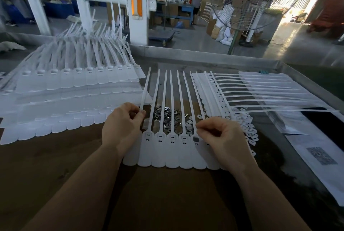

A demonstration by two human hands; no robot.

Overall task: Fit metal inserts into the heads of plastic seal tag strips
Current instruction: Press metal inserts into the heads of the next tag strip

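A row of white plastic seal strips [172, 149] is lying flat on the brown tabletop [55, 165] right in front of the person, their rounded tag ends pointing toward the viewer and their thin tails running away. The left hand [122, 128] is sitting at the left end of this row, its fingers [142, 113] curling in and pinching the tail of the leftmost strip [145, 89]. The right hand [221, 137] is hovering over the right end of the row with its fingers curled toward the thumb; whether anything small is being pinched there, I cannot tell. One head beside that hand is showing a dark metal insert [195, 139] already seated, while the heads to its left are showing open slots. A loose heap of shiny metal inserts [168, 119] is lying under the tails, just behind the heads. A big stack of white strips [74, 91] is resting on the left, and another stack [251, 89] with tails pointing right is lying on the right, small white plastic pieces [248, 128] scattered along its near edge.
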